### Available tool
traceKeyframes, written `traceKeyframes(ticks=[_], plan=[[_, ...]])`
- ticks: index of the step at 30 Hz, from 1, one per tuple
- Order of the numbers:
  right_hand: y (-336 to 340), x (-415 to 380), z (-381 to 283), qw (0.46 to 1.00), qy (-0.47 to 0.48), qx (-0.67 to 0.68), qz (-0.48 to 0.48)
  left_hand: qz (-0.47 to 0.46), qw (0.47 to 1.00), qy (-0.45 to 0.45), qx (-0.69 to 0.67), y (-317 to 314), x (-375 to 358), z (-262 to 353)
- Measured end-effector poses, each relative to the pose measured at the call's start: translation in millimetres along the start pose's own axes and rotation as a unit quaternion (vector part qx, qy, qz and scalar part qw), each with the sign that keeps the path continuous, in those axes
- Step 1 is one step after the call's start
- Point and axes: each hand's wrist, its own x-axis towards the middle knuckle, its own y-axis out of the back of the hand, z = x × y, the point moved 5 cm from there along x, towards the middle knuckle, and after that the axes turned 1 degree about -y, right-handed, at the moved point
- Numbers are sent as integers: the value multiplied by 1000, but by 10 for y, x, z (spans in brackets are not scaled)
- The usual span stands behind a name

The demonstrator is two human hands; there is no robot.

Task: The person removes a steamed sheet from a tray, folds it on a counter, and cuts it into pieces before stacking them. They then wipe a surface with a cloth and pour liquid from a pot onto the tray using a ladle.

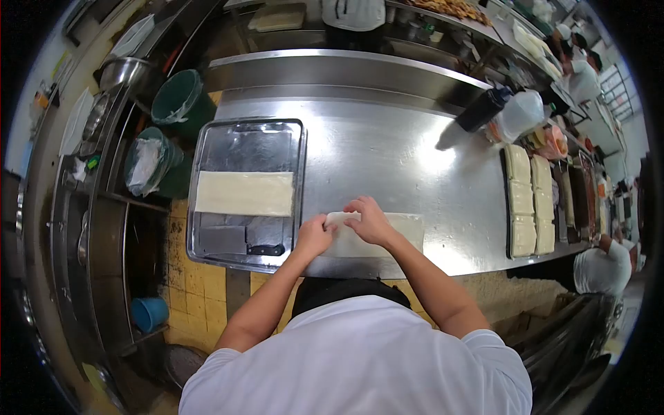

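Note:
A flat pale dough sheet [407, 235] lies on the steel table in front of me, near its front edge. My left hand [315, 236] is closed at the sheet's left end, with thumb and fingers pinching its edge. Over the left part of the same sheet is my right hand [371, 223], fingers curved and thumb apart from them. Just left of my hands, a dark metal tray [249, 153] carries a second dough sheet [245, 194]. A wide blade with a black handle [265, 250] rests in the tray's front part.
On the right stand pans with several dough blocks [521, 199]. A black bottle [485, 109] and a translucent plastic jug [519, 115] are at the back right. Green bins [182, 104] and a blue bucket [149, 315] are at left. Other people [603, 268] are around the room.

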Motion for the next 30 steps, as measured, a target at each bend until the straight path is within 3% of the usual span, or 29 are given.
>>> traceKeyframes(ticks=[1,5,6,9,14,20,25,30], plan=[[77,-123,42,999,-24,13,24,-6,999,37,-21,-15,-9,-11],[268,-679,363,987,-124,86,52,84,995,40,-30,-108,-36,-73],[302,-831,428,982,-148,103,60,58,995,74,19,-99,-46,-3],[389,-1255,564,970,-185,130,89,115,985,53,113,-145,-100,124],[515,-1745,653,950,-226,169,133,119,973,24,196,-215,-114,346],[618,-2172,935,930,-240,202,193,139,963,-120,196,-22,-249,1387],[632,-2353,1363,906,-242,236,255,120,949,-220,192,68,-541,2685],[674,-2362,1680,829,-259,411,277,97,933,-309,157,26,-776,3635]])
